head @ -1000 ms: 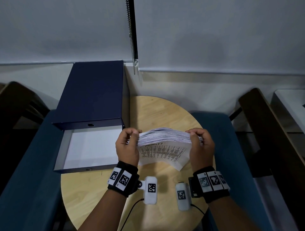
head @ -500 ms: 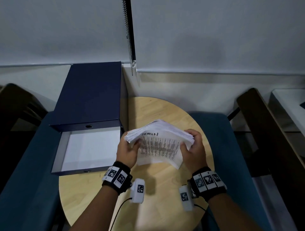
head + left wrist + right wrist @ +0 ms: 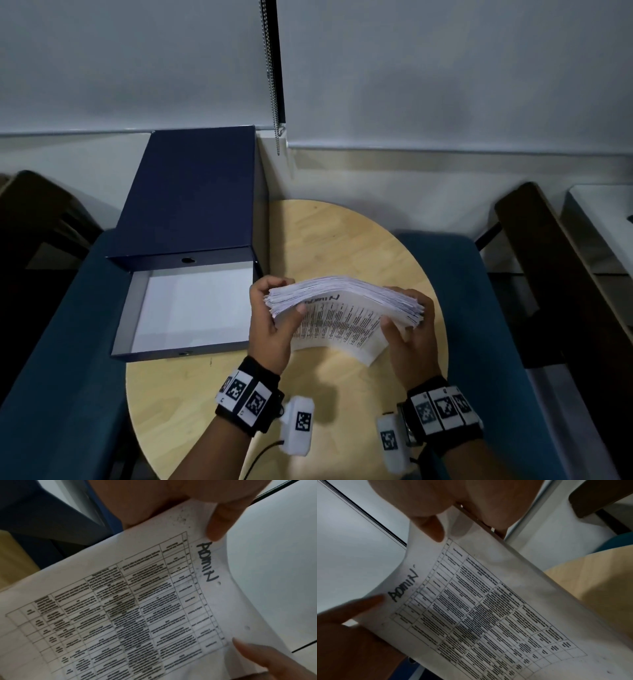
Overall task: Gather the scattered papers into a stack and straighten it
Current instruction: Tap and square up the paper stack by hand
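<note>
1. The left hand (image 3: pixel 270 325) grips the left end of the stack of papers (image 3: pixel 342 308), thumb on the printed face and fingers curled behind. The right hand (image 3: pixel 409 337) holds the right end likewise, thumb on the face, fingers wrapped round the far edge.
2. The stack is held on edge above the round wooden desk (image 3: pixel 346 240); whether its lower edge touches the wood cannot be told. Its top edges look fanned and bowed, not yet flush.
3. Step in hand, as judged: straightening. No loose sheet shows on the desk, so gathering appears done.
4. Next move calls for a looser hold and a tap of the lower edge on the desk, then the same on a short edge.
5. Count: two hands, one stack, sheets too many to number; the facing sheet bears a table and the handwritten word "ADMIN" (image 3: pixel 206 561).
6. One open blue box file (image 3: pixel 188 260) lies left of the stack, apart from it.
</note>
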The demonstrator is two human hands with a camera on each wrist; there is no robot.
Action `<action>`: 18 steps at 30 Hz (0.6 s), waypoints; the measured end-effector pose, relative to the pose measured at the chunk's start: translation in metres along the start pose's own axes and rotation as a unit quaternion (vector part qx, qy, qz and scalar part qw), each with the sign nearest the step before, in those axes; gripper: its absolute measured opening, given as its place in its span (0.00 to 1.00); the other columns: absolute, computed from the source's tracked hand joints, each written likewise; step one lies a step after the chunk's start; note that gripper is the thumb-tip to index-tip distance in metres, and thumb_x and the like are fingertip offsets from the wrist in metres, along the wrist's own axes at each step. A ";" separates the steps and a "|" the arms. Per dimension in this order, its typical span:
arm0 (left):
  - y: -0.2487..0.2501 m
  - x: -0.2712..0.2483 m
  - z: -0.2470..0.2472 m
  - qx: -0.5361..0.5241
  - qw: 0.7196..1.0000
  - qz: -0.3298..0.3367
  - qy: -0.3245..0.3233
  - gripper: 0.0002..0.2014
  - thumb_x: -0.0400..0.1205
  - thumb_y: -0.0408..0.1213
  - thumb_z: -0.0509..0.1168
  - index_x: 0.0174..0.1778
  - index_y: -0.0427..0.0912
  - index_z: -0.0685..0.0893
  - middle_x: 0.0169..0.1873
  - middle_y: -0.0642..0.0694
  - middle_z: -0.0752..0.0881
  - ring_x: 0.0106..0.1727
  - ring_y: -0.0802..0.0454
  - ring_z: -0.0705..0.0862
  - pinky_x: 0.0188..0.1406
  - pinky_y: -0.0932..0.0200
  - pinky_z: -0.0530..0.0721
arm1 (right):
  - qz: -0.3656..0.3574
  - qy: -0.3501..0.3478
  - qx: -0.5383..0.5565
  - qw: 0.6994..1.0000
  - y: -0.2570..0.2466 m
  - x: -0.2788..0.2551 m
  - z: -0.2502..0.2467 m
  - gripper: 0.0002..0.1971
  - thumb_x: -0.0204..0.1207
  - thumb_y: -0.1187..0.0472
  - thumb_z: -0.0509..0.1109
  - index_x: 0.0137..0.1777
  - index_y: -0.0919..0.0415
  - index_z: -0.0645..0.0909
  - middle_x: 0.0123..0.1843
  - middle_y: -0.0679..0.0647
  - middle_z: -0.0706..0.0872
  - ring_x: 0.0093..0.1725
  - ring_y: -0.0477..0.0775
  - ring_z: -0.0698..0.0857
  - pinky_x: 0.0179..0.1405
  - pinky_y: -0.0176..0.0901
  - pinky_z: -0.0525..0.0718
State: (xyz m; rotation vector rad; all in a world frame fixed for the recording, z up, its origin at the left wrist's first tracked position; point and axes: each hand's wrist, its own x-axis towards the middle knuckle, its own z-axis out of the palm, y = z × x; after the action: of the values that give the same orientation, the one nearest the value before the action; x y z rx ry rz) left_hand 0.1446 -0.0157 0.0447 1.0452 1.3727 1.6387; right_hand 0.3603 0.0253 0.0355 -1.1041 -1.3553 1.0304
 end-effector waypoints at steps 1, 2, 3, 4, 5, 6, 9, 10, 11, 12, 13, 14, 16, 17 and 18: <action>0.004 0.001 0.001 -0.002 1.000 0.001 0.010 0.22 0.74 0.44 0.70 0.61 0.45 0.73 0.58 0.38 0.81 0.60 0.44 0.81 0.60 0.54 0.81 | -0.006 -0.003 0.014 1.000 0.000 0.000 0.000 0.23 0.72 0.67 0.72 0.64 0.49 0.73 0.62 0.46 0.84 0.63 0.53 0.84 0.64 0.48 0.81; 0.008 0.002 0.001 -0.001 1.000 0.007 0.027 0.22 0.74 0.45 0.69 0.61 0.41 0.74 0.58 0.37 0.82 0.60 0.45 0.81 0.60 0.57 0.80 | -0.008 -0.003 0.027 1.000 -0.002 0.001 0.001 0.22 0.71 0.62 0.73 0.64 0.55 0.73 0.62 0.51 0.85 0.63 0.56 0.84 0.63 0.50 0.82; 0.014 0.005 0.002 0.000 0.999 0.016 0.046 0.23 0.74 0.46 0.68 0.60 0.37 0.75 0.57 0.37 0.83 0.58 0.49 0.82 0.58 0.61 0.80 | -0.008 0.002 0.035 0.999 -0.005 0.003 0.002 0.22 0.71 0.58 0.74 0.63 0.58 0.73 0.61 0.53 0.85 0.61 0.57 0.84 0.61 0.50 0.83; 0.017 0.008 0.003 -0.001 0.998 0.020 0.064 0.23 0.74 0.46 0.68 0.59 0.34 0.76 0.55 0.37 0.84 0.56 0.53 0.83 0.55 0.66 0.80 | -0.009 0.008 0.040 0.999 -0.010 0.004 0.004 0.23 0.70 0.54 0.73 0.62 0.61 0.74 0.59 0.52 0.86 0.60 0.57 0.85 0.60 0.50 0.83; 0.019 0.011 0.004 -0.001 0.997 0.016 0.077 0.21 0.75 0.44 0.69 0.57 0.33 0.77 0.53 0.38 0.85 0.53 0.56 0.83 0.51 0.69 0.80 | -0.004 0.016 0.040 0.999 -0.014 0.005 0.006 0.23 0.70 0.52 0.73 0.61 0.62 0.75 0.58 0.51 0.87 0.59 0.56 0.85 0.59 0.49 0.83; 0.021 0.014 0.005 0.001 0.996 0.008 0.085 0.19 0.75 0.41 0.70 0.56 0.32 0.78 0.51 0.39 0.87 0.51 0.58 0.84 0.49 0.71 0.80 | 0.005 0.024 0.037 0.999 -0.018 0.007 0.008 0.22 0.69 0.50 0.72 0.60 0.62 0.77 0.56 0.50 0.88 0.58 0.54 0.86 0.57 0.46 0.84; 0.019 0.018 0.004 0.018 0.995 -0.007 0.101 0.08 0.79 0.33 0.68 0.51 0.33 0.81 0.48 0.40 0.88 0.51 0.55 0.86 0.48 0.69 0.81 | 0.034 0.057 0.009 0.998 -0.024 0.012 0.014 0.19 0.70 0.46 0.67 0.52 0.60 0.81 0.50 0.44 0.89 0.50 0.44 0.87 0.49 0.39 0.83; 0.018 0.019 0.004 0.020 0.994 -0.011 0.105 0.06 0.80 0.32 0.67 0.49 0.34 0.81 0.47 0.40 0.89 0.50 0.54 0.87 0.49 0.66 0.82 | 0.042 0.071 -0.010 0.997 -0.025 0.014 0.015 0.17 0.70 0.45 0.66 0.48 0.58 0.82 0.47 0.42 0.89 0.48 0.42 0.86 0.46 0.39 0.82; 0.016 0.020 0.003 0.021 0.994 -0.016 0.109 0.04 0.80 0.32 0.66 0.47 0.35 0.82 0.46 0.40 0.89 0.51 0.51 0.87 0.51 0.60 0.82 | 0.050 0.084 -0.025 0.995 -0.025 0.015 0.015 0.15 0.70 0.46 0.65 0.45 0.57 0.82 0.45 0.42 0.89 0.46 0.41 0.86 0.45 0.40 0.81; 0.015 0.020 0.004 0.018 0.993 -0.020 0.112 0.04 0.80 0.33 0.64 0.45 0.37 0.83 0.46 0.41 0.90 0.51 0.47 0.87 0.53 0.55 0.82 | 0.056 0.091 -0.032 0.994 -0.025 0.016 0.015 0.12 0.72 0.48 0.65 0.43 0.56 0.83 0.44 0.44 0.89 0.45 0.43 0.86 0.44 0.41 0.80; 0.016 0.020 0.004 0.007 0.993 -0.022 0.114 0.04 0.79 0.33 0.63 0.44 0.39 0.83 0.45 0.40 0.90 0.51 0.45 0.87 0.54 0.52 0.83 | 0.063 0.095 -0.030 0.993 -0.025 0.017 0.015 0.10 0.73 0.51 0.65 0.41 0.57 0.83 0.43 0.46 0.89 0.45 0.45 0.86 0.43 0.43 0.81; 0.017 0.020 0.005 -0.006 0.993 -0.022 0.114 0.05 0.79 0.33 0.62 0.43 0.39 0.83 0.45 0.40 0.90 0.51 0.45 0.87 0.54 0.53 0.83 | 0.070 0.098 -0.025 0.992 -0.025 0.017 0.016 0.09 0.74 0.55 0.64 0.40 0.58 0.83 0.42 0.48 0.89 0.45 0.48 0.86 0.43 0.45 0.82; 0.019 0.020 0.007 -0.006 0.994 -0.008 0.111 0.06 0.79 0.32 0.61 0.43 0.36 0.83 0.45 0.41 0.90 0.50 0.49 0.87 0.53 0.61 0.82 | 0.074 0.105 -0.018 0.992 -0.026 0.017 0.016 0.09 0.75 0.59 0.63 0.40 0.61 0.83 0.42 0.50 0.89 0.44 0.50 0.86 0.43 0.45 0.83; 0.020 0.020 0.007 0.008 0.994 0.000 0.109 0.06 0.80 0.33 0.62 0.44 0.35 0.83 0.44 0.42 0.90 0.50 0.52 0.87 0.52 0.64 0.81 | 0.072 0.106 -0.015 0.992 -0.027 0.018 0.016 0.09 0.75 0.58 0.63 0.41 0.62 0.82 0.42 0.49 0.89 0.44 0.48 0.86 0.42 0.42 0.83; 0.019 0.020 0.008 0.022 0.994 0.005 0.108 0.07 0.80 0.33 0.63 0.45 0.34 0.83 0.44 0.43 0.90 0.49 0.54 0.87 0.51 0.66 0.80 | 0.066 0.104 -0.011 0.992 -0.028 0.018 0.016 0.10 0.75 0.57 0.63 0.41 0.62 0.82 0.42 0.48 0.89 0.43 0.46 0.86 0.41 0.38 0.83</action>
State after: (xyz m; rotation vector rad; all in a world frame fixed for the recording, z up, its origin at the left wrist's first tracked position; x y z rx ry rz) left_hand 0.1431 0.0030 0.0667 0.9221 1.5518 1.7770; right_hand 0.3423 0.0373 0.0649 -1.2953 -1.1420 0.9666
